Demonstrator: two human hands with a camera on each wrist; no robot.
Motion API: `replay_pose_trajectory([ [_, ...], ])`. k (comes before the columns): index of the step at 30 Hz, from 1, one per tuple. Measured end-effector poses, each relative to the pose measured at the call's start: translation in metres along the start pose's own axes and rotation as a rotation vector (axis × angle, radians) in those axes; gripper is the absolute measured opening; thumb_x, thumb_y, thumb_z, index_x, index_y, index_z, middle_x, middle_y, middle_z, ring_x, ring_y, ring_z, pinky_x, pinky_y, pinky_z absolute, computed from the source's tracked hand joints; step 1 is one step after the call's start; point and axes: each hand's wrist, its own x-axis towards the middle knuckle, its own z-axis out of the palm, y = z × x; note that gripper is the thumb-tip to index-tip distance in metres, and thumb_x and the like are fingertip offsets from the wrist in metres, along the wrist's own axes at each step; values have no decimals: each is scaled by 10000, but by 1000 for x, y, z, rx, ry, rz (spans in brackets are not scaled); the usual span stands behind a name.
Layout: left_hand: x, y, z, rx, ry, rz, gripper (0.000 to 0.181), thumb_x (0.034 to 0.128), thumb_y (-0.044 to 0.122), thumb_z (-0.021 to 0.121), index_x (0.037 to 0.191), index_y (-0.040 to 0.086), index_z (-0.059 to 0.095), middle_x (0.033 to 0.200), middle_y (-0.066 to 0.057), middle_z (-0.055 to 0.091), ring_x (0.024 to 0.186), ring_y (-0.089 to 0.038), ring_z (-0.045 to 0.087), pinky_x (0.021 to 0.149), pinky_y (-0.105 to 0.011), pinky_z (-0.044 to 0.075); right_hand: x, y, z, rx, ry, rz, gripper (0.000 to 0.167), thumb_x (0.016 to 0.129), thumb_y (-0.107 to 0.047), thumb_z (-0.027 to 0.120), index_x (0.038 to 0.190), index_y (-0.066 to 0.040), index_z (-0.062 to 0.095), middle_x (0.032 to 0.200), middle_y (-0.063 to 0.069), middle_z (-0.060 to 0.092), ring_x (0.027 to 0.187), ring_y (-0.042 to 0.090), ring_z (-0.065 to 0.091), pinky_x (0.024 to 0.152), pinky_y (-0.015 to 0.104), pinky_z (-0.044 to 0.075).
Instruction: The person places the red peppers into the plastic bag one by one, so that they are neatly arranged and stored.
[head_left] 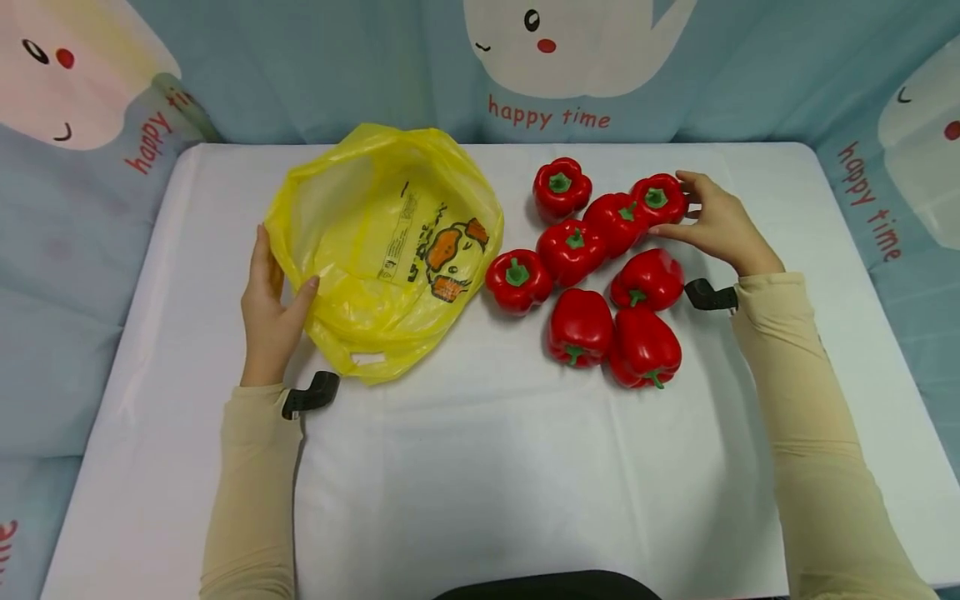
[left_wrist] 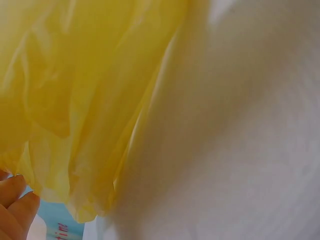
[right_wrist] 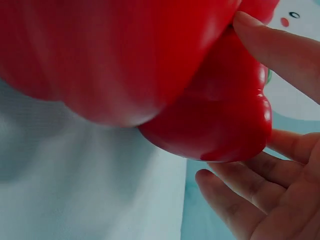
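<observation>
While curtain point(head_left: 337, 83) backs the white tabletop point(head_left: 465, 467), left hand point(head_left: 272, 315) grips bag point(head_left: 348, 292), right hand point(head_left: 723, 227) pepper point(head_left: 658, 200).
Upper prints point(head_left: 577, 58) are cut off; left fingers point(head_left: 260, 260) partly hidden.

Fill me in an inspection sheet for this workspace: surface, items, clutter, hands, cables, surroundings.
Surface: white table, faint creases.
Job's things: yellow plastic bag, mouth open, no pepper seen inside; eight red peppers, grouped to its right.
Clutter: dark curved shape at the bottom edge, not identifiable; a black device at each wrist.
Left hand: against the bag's left side.
Right hand: thumb and fingers round the back right pepper.
Cables: nothing seen.
Surroundings: blue curtain printed with cartoon figures and "happy time".
</observation>
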Motion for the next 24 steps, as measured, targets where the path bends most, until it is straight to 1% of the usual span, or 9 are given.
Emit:
replay_pose_trajectory([
  [3,1,-1,0,-3,-3,3,711,876,-85,523,1471,-78,132,1536,-192,183,1410,-201,210,1138,-281,212,1,0,1,-8,5,20,906,832,-319,707,1495,-16,169,1443,256,334,1250,440,377,976,595,393],
  [6,1,-2,0,-5,1,1,706,868,-97,504,1471,-74,138,1537,-183,188,1410,-193,210,1140,-284,210,1,0,2,-13,14,22,880,838,-313,701,1489,-13,190,1420,263,362,1232,439,396,962,596,406],
  [13,1,-1,-2,-14,15,-4,689,861,-111,474,1470,-69,154,1534,-168,210,1402,-193,233,1136,-296,227,-1,0,5,-4,61,2,795,839,-298,698,1463,-35,283,1383,223,431,1172,397,455,938,565,440],
  [17,1,1,-2,-21,20,-9,688,860,-117,467,1470,-70,154,1533,-173,208,1401,-199,235,1135,-294,229,0,0,6,-7,85,5,787,837,-306,696,1462,-45,293,1393,198,438,1170,375,463,945,546,449],
  [24,1,2,-1,-21,13,-16,683,866,-117,468,1471,-68,154,1536,-164,208,1402,-190,235,1136,-287,226,0,2,7,11,107,8,789,831,-290,706,1462,-47,299,1399,204,432,1171,387,460,949,537,450],
])
